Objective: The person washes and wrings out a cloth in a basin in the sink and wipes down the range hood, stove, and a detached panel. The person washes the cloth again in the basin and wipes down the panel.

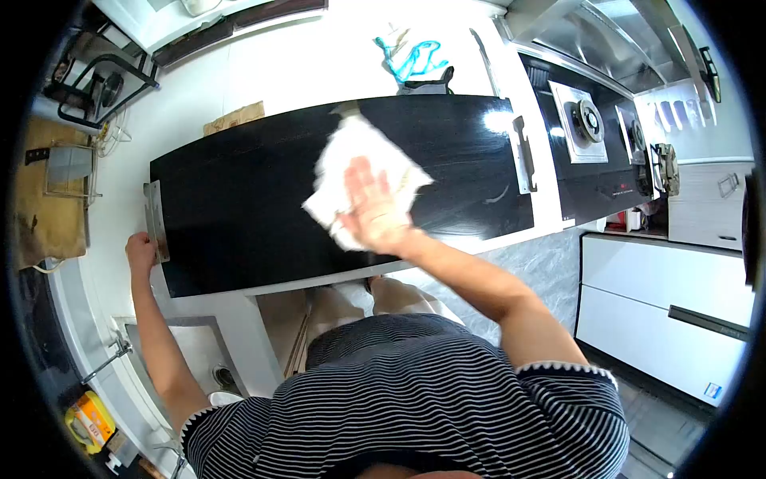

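your right hand (373,209) lies palm down, fingers straight and slightly spread, pressed over a white cloth (403,172); not curled around it. your left hand (141,250) has its fingers curled in, beside the metal handle (156,222) at the panel's left end; cannot tell whether they grip anything. cloth sits crumpled near the middle of the glossy black panel (247,199), reaching up to its far edge. panel lies flat on the white counter (279,60), a second metal handle (524,156) at its right end. beyond the far edge: brown piece (233,119) to the left, bright blue cord (419,58) to the right. farther out, gas cooktop (586,176) on your right; sink (187,351) by your left forearm.
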`<action>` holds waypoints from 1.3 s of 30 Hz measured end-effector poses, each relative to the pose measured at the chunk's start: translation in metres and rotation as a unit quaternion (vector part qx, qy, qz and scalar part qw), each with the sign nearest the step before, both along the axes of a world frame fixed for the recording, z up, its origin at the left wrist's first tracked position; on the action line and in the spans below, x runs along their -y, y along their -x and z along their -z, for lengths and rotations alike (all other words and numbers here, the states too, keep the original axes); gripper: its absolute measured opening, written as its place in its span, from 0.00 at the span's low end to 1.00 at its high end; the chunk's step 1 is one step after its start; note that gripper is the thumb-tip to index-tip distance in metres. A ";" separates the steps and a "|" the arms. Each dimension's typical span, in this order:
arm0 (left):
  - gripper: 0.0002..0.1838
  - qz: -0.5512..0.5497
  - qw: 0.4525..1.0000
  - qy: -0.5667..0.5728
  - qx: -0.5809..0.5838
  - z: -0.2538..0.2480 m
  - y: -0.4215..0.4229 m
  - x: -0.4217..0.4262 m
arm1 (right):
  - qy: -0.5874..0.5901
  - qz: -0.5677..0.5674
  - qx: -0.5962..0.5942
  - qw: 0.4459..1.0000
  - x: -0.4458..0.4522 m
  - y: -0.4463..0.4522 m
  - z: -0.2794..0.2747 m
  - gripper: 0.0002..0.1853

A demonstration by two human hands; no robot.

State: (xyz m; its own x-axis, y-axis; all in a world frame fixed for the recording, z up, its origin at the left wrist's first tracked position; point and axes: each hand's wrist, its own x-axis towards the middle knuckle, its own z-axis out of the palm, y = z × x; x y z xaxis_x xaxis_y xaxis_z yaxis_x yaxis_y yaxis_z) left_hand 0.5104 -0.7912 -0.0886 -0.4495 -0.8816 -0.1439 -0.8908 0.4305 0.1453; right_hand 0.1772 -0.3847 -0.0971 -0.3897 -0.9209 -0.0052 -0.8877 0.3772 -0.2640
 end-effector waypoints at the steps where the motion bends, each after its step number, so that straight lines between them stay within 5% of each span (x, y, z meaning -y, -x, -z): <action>1: 0.07 -0.020 0.999 -0.025 0.015 -0.002 0.001 0.002 | -0.011 -0.044 0.019 0.999 0.013 -0.008 -0.011 0.38; 3: 0.09 -0.055 0.994 -0.077 0.047 -0.003 0.006 0.012 | 0.003 -0.081 -0.006 0.997 -0.007 0.017 -0.002 0.37; 6: 0.13 0.072 0.993 0.089 0.038 0.002 0.024 0.019 | 0.053 0.027 -0.034 0.998 -0.078 0.101 0.003 0.36; 8: 0.15 0.082 0.992 0.089 -0.048 -0.002 0.051 0.016 | 0.033 0.161 -0.021 0.986 -0.097 0.139 0.004 0.34; 10: 0.12 0.009 0.998 0.029 0.047 -0.017 0.073 0.018 | 0.002 0.213 -0.071 0.974 -0.078 0.128 0.013 0.33; 16: 0.10 -0.123 0.982 -0.111 -0.087 -0.030 0.079 0.025 | 0.060 -0.030 -0.005 0.998 0.071 0.047 -0.007 0.34; 19: 0.08 -0.167 0.959 -0.196 -0.123 -0.025 0.074 0.037 | 0.081 -0.090 0.015 0.993 0.118 0.043 -0.010 0.29; 21: 0.07 -0.174 0.928 -0.239 -0.228 -0.018 0.069 0.040 | 0.203 -0.118 0.046 0.971 0.149 0.046 -0.013 0.21; 23: 0.08 -0.192 0.912 -0.245 -0.267 -0.014 0.070 0.038 | 0.129 -0.028 0.233 0.963 0.182 0.046 -0.021 0.19; 26: 0.09 -0.203 0.914 -0.240 -0.255 -0.025 0.070 0.035 | 0.130 -0.064 0.431 0.891 0.282 0.020 -0.039 0.22; 27: 0.08 -0.193 0.923 -0.218 -0.252 -0.037 0.073 0.030 | 0.028 -0.038 0.404 0.913 0.316 0.000 -0.080 0.22; 29: 0.08 -0.164 0.938 -0.179 -0.248 -0.071 0.080 0.017 | 0.072 -0.129 0.327 0.933 0.382 -0.030 -0.057 0.20; 30: 0.09 -0.183 0.935 -0.181 -0.245 -0.082 0.083 0.012 | -0.020 -0.205 0.330 0.921 0.402 -0.043 -0.063 0.18; 31: 0.10 -0.195 0.931 -0.190 -0.243 -0.087 0.089 0.008 | 0.080 -0.279 0.150 0.945 0.419 -0.065 -0.041 0.15; 32: 0.12 -0.187 0.924 -0.208 -0.260 -0.085 0.083 0.008 | -0.033 -0.284 0.103 0.953 0.415 -0.074 -0.067 0.14; 39: 0.16 -0.156 0.909 -0.258 -0.289 -0.083 0.077 0.008 | 0.012 -0.256 0.176 0.951 0.374 -0.056 -0.077 0.24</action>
State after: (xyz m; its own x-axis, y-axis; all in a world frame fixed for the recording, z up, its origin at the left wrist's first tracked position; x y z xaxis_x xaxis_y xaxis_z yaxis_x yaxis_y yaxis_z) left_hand 0.4336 -0.7988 -0.0060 -0.3208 -0.8615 -0.3937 -0.6691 -0.0881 0.7380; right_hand 0.2337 -0.7588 -0.0199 0.1315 -0.9909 -0.0284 -0.8088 -0.0907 -0.5810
